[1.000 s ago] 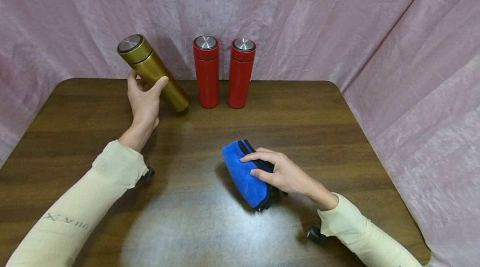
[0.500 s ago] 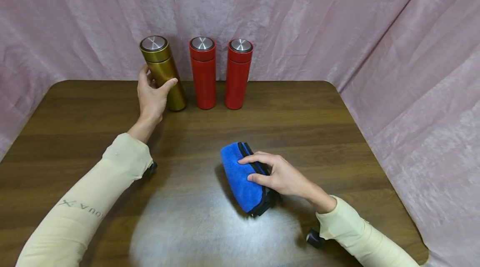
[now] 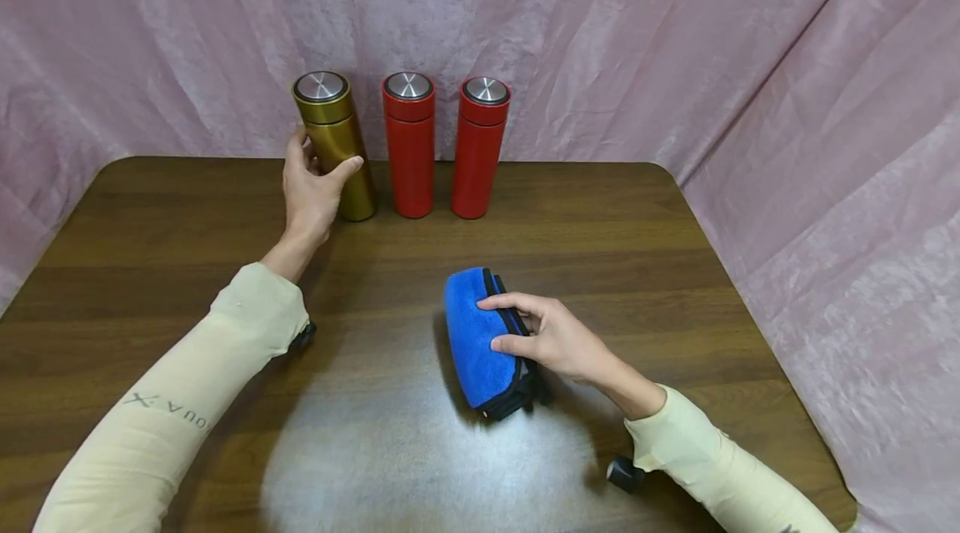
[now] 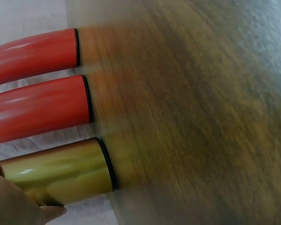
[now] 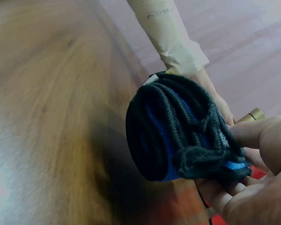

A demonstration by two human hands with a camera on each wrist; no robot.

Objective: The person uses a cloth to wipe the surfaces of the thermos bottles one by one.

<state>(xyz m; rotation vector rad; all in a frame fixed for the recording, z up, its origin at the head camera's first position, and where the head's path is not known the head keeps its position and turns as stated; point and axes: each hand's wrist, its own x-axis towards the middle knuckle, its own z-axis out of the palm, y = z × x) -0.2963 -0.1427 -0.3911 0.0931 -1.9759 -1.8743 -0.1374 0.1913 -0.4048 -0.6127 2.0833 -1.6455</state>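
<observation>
My left hand (image 3: pixel 309 198) grips a gold vacuum flask (image 3: pixel 335 133) around its middle, at the left end of a row along the back of the table. The flask stands nearly upright with its steel-topped lid up, and the left wrist view shows its dark base edge (image 4: pixel 107 164) at the wood. Two red vacuum flasks stand to its right, a middle one (image 3: pixel 410 154) and a right one (image 3: pixel 480 158). Nearer the front, my right hand (image 3: pixel 558 339) pinches a folded blue towel (image 3: pixel 474 333) with black trim between thumb and fingers. In the right wrist view the towel's layered black edges (image 5: pixel 178 122) face the camera.
The brown wooden table (image 3: pixel 615 266) has rounded corners, and light glares off its front middle. Pink velvet curtain (image 3: pixel 600 42) hangs behind and on the right. A small black device (image 3: pixel 624 475) sits under my right cuff, another (image 3: pixel 303 337) at my left.
My left hand has brought the gold flask from a strong leftward tilt to nearly upright, moving right with it. The towel has turned a little and shifted slightly in my right hand.
</observation>
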